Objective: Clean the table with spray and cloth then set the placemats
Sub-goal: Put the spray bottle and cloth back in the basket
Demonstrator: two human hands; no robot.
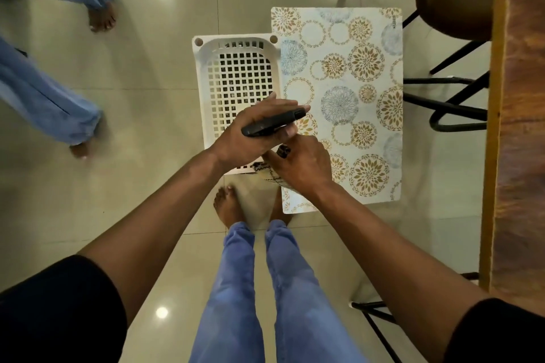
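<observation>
My left hand [250,134] grips a black phone [272,122], held flat above a white slotted plastic basket [236,68] on the floor. My right hand [305,166], with a ring on one finger, is curled right beside the phone's near end. A bit of patterned cloth [267,171] shows just under my right hand; whether that hand holds it is hidden. A floral placemat [348,82] with gold and blue circles lies flat to the right of the basket, partly under my right hand. No spray bottle is in view.
The wooden table edge [516,127] runs down the right side. Brown-seated chairs with black metal legs [454,103] stand beside it. Another person's legs in light blue trousers [44,91] are on the tiled floor at left. My own feet are below the basket.
</observation>
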